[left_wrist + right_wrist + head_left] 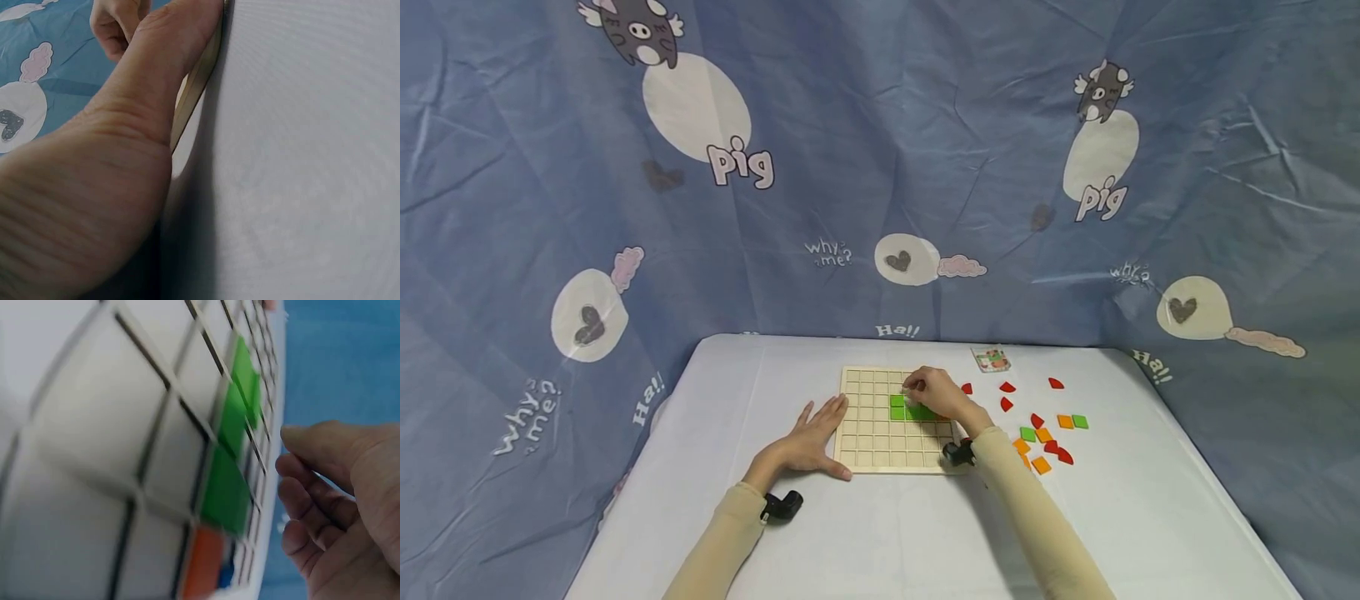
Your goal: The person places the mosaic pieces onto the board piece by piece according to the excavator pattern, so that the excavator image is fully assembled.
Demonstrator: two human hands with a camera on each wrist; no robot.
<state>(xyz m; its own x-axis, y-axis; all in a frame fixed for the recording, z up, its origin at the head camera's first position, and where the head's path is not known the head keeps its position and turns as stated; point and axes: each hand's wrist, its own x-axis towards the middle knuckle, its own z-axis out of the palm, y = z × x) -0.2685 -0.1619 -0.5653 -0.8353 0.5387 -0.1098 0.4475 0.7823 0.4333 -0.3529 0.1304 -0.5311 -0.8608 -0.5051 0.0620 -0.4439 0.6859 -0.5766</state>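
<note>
Beige sleeves point(1037, 508) lay nearest the head camera, stretching over a white surface point(850, 542) toward a pale gridded board point(880, 446). The person's left hand point(808, 442) lay flat, fingers spread, at the board's left edge. The right hand point(942, 393) was over the board's upper right part, fingers bent; whether they pinched a piece could not be told. Green tiles point(897, 413) sat in adjoining cells beneath and beside it. Right of the board lay scattered red pieces point(1006, 404) and orange squares point(1065, 422), with a small picture card point(992, 360) behind.

From the left wrist, the left hand loomed close, its thumb at the board's edge, the right hand partly visible beyond.

From the right wrist, an orange tile point(203, 562) sat beside the green row; the right hand's thumb and fingers curved inward, apart from the tiles.
</note>
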